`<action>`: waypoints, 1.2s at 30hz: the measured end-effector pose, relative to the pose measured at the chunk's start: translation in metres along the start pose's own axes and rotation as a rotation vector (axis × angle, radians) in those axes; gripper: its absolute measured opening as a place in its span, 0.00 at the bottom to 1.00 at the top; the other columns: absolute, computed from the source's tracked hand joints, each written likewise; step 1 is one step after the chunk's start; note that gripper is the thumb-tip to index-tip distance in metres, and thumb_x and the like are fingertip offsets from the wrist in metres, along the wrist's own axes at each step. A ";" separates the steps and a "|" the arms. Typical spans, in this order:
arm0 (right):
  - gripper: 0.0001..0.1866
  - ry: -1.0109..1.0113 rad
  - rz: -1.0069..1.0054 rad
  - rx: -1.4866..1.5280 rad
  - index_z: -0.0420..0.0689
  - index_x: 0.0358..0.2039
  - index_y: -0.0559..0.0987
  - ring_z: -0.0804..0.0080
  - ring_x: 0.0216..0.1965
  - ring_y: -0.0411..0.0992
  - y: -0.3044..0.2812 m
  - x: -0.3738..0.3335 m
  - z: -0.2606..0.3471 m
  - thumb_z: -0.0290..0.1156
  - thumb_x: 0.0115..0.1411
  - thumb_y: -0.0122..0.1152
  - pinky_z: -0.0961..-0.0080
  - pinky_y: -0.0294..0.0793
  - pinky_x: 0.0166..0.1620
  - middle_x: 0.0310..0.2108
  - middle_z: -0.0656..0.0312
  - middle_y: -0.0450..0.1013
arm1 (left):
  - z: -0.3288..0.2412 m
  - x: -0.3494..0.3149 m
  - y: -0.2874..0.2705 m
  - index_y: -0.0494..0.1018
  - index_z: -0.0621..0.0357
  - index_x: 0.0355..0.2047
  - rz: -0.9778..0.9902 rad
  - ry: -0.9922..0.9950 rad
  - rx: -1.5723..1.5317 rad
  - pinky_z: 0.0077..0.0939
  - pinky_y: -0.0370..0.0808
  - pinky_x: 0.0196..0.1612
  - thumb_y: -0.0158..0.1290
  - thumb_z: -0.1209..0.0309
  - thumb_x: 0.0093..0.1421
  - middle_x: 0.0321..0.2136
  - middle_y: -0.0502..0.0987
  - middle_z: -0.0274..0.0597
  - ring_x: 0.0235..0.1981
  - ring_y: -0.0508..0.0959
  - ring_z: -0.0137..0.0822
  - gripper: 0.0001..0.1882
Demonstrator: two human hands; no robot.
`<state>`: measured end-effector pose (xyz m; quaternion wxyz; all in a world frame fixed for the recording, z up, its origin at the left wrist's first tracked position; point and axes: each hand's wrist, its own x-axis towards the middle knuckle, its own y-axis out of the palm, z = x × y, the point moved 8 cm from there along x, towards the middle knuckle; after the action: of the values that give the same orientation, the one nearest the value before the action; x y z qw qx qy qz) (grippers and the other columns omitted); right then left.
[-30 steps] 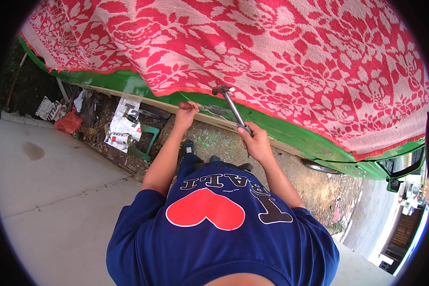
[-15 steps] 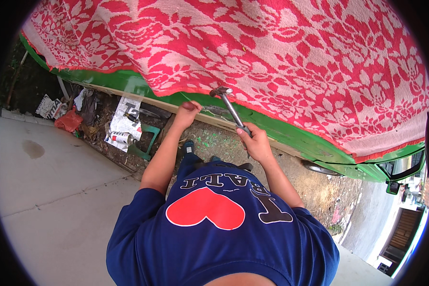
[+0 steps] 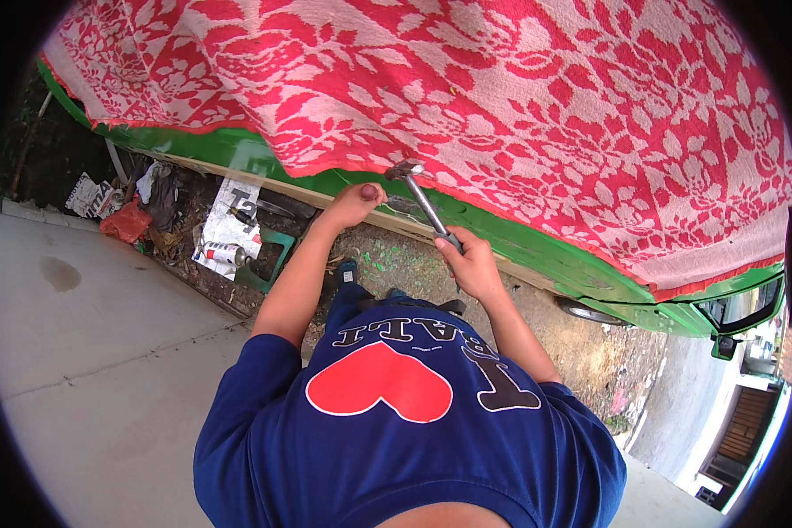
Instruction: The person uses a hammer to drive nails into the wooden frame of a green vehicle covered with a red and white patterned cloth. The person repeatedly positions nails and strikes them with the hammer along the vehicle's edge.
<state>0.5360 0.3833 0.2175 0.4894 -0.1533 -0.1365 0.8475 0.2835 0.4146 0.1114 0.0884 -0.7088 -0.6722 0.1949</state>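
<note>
My right hand (image 3: 471,264) is closed around the grip of a claw hammer (image 3: 424,201). Its metal head points away from me, against the hem of the red and pink floral blanket (image 3: 502,97). To the left, my left hand (image 3: 357,204) is curled closed over the edge of a green vehicle body (image 3: 330,182). From its fingers a thin, pale, bent strand (image 3: 403,211), perhaps wire, runs toward the hammer's shaft. Whatever else lies inside the left fist is hidden. Light wooden trim (image 3: 277,186) runs along the green edge below both hands.
At left, a spray can (image 3: 225,253) lies on a printed sheet (image 3: 235,204) beside a green plastic stool (image 3: 275,255). A red plastic bag (image 3: 126,222) and dark rags (image 3: 162,198) lie farther left. A wheel (image 3: 590,311) and a side mirror (image 3: 724,347) show at right.
My left hand has turned and curled tighter, shifting slightly right, so its thumb side faces up. The right hand and hammer have barely moved.
</note>
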 end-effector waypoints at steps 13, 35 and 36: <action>0.19 -0.139 0.012 -0.198 0.41 0.51 0.78 0.46 0.29 0.77 0.010 0.003 0.039 0.39 0.64 0.62 0.59 0.74 0.36 0.27 0.45 0.77 | 0.021 0.016 0.004 0.81 0.56 0.34 -0.072 0.014 0.119 0.38 0.75 0.43 0.57 0.63 0.61 0.34 0.83 0.46 0.39 0.83 0.45 0.10; 0.19 0.103 -0.032 0.190 0.41 0.52 0.79 0.82 0.18 0.65 -0.009 0.000 0.007 0.37 0.65 0.63 0.77 0.65 0.23 0.18 0.69 0.67 | 0.016 -0.022 -0.016 0.78 0.62 0.36 -0.258 0.091 -0.236 0.27 0.73 0.41 0.58 0.76 0.61 0.30 0.78 0.33 0.34 0.75 0.26 0.04; 0.19 0.118 -0.030 0.217 0.41 0.52 0.79 0.83 0.17 0.64 -0.008 -0.001 0.006 0.37 0.65 0.63 0.77 0.64 0.22 0.17 0.70 0.66 | 0.020 -0.021 -0.015 0.78 0.62 0.36 -0.266 0.094 -0.240 0.27 0.73 0.41 0.58 0.76 0.61 0.30 0.79 0.33 0.34 0.75 0.26 0.04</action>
<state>0.5407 0.3858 0.2265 0.5229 -0.1467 -0.0171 0.8395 0.2617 0.3921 0.1027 0.0595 -0.6275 -0.7735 0.0667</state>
